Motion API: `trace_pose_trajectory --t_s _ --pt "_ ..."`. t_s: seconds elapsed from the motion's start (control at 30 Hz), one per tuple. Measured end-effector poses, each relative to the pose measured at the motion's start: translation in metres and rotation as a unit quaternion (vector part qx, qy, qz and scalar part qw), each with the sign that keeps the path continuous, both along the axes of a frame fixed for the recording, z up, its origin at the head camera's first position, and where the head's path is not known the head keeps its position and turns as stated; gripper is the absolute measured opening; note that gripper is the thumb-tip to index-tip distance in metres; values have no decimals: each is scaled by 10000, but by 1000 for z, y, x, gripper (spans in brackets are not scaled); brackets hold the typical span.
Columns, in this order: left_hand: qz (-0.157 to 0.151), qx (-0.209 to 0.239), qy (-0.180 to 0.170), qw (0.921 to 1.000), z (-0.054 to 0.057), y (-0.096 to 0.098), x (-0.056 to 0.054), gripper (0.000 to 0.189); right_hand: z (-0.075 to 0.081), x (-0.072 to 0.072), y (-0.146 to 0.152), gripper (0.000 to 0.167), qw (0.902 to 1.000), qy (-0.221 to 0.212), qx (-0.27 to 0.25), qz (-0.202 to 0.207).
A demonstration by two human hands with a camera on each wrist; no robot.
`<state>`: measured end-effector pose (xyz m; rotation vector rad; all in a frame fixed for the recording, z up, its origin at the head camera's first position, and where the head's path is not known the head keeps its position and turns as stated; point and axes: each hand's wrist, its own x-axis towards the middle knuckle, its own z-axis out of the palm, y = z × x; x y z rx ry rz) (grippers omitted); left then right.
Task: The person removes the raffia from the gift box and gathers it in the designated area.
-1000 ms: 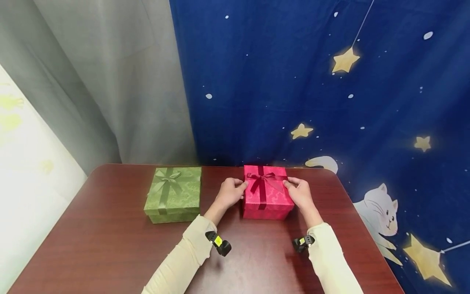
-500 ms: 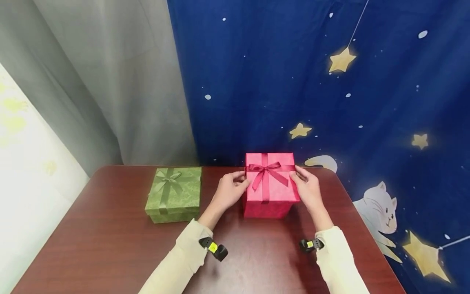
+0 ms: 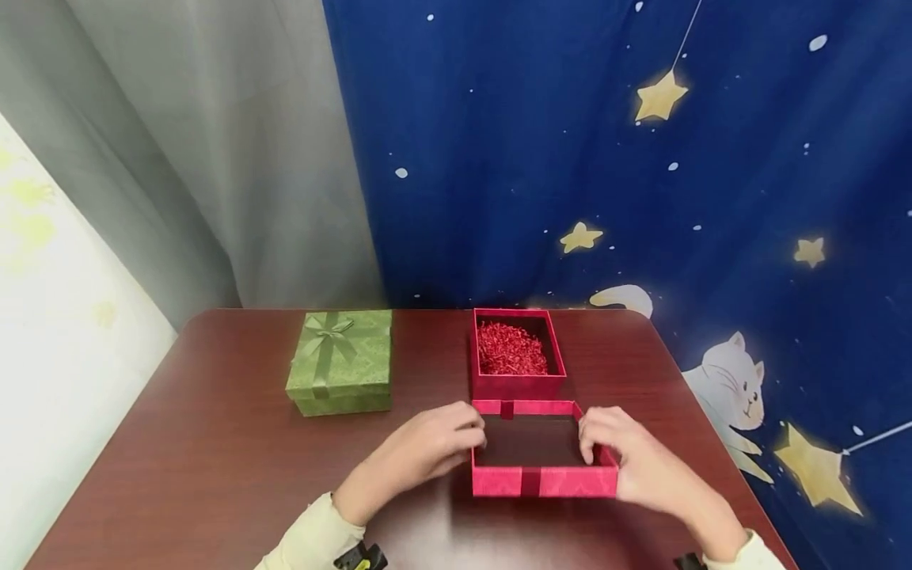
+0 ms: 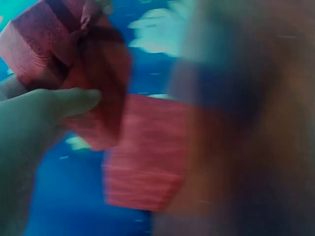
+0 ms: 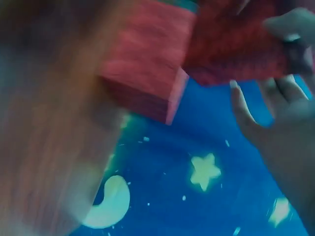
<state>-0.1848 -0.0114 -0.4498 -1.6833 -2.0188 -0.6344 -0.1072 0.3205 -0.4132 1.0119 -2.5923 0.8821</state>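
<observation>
The pink gift-box lid is held with its dark inside turned up toward the head camera. My left hand grips its left side and my right hand grips its right side, with fingers curled over the rim. Behind the lid stands the pink box base, uncovered and holding red shredded paper. In the blurred left wrist view, the lid's ribboned top shows beside my thumb. The underside of the lid is hidden in the head view.
A green gift box with a bow, its lid on, stands on the left of the brown table. A blue star-patterned curtain and a grey curtain hang behind the table's far edge.
Both hands have lifted the lid off the pink box, brought it nearer to me and turned it so its inside shows. The red shredded paper is now visible. The green box has stayed put.
</observation>
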Motion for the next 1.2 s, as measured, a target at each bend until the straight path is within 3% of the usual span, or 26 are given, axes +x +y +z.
trace_pose_trajectory --t_s 0.03,0.1,0.17,0.27,0.37,0.57,0.77,0.93,1.2 --pt "51 -133 501 9986 -5 2 2 20 -6 4 0 35 9985 352 414 -1" --pt "105 -319 1092 9935 -17 8 6 20 -22 9 1 34 9890 1071 1014 129" --pt "157 -480 1404 9888 -31 14 8 24 -39 11 3 27 9751 1641 1465 269" --pt "255 -719 1484 9860 -47 19 9 24 -62 11 4 24 9600 2074 1852 321" --pt "381 -947 1498 9834 -57 20 9 21 -80 11 2 18 9542 2211 1999 261" --pt "571 -1232 1558 9784 -69 19 9 22 -102 12 -1 24 9558 2204 1938 175" --pt "593 -1176 1479 9802 -73 19 9 22 -108 10 -2 50 9512 2412 1924 27" --pt "539 -1221 1303 9825 -73 19 9 20 -109 10 -2 54 9498 2442 1958 17" --pt "569 -1412 1209 9809 -70 21 11 19 -109 14 -2 16 9536 2100 2155 -126"
